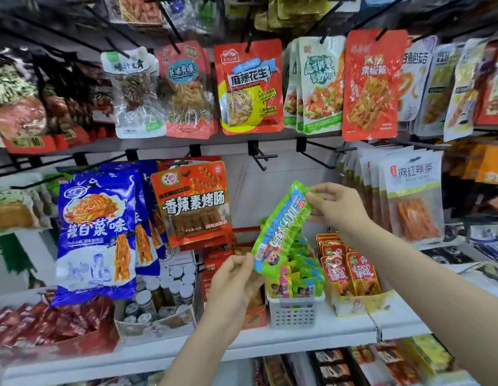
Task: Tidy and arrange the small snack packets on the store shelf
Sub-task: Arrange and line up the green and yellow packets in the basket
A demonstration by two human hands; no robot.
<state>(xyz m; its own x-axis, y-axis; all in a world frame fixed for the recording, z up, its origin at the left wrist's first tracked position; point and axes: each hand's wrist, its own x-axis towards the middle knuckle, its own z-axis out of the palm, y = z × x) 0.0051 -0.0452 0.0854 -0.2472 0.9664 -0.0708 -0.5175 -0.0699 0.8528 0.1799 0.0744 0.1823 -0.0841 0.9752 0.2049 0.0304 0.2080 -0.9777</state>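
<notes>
Left hand (pixel 236 274) pinches green packet (pixel 282 228) bottom end; right hand (pixel 335 203) pinches top; above white basket (pixel 293 312).

A long green-and-blue snack packet (pixel 282 231) hangs tilted above its white basket (pixel 293 312) of seemingly matching packets.

1. Snack packet (pixel 281 228) held tilted above the basket (pixel 293 312); left hand (pixel 236 285) at its lower end, right hand (pixel 335 206) at its upper end.
2. Basket sits on the shelf (pixel 270 342), small packets inside.
3. Carton of upright packets (pixel 353 300) just right of basket.
4. Box of jars (pixel 158 305) left of basket.
5. Hanging packets (pixel 249 87) on pegs above.
</notes>
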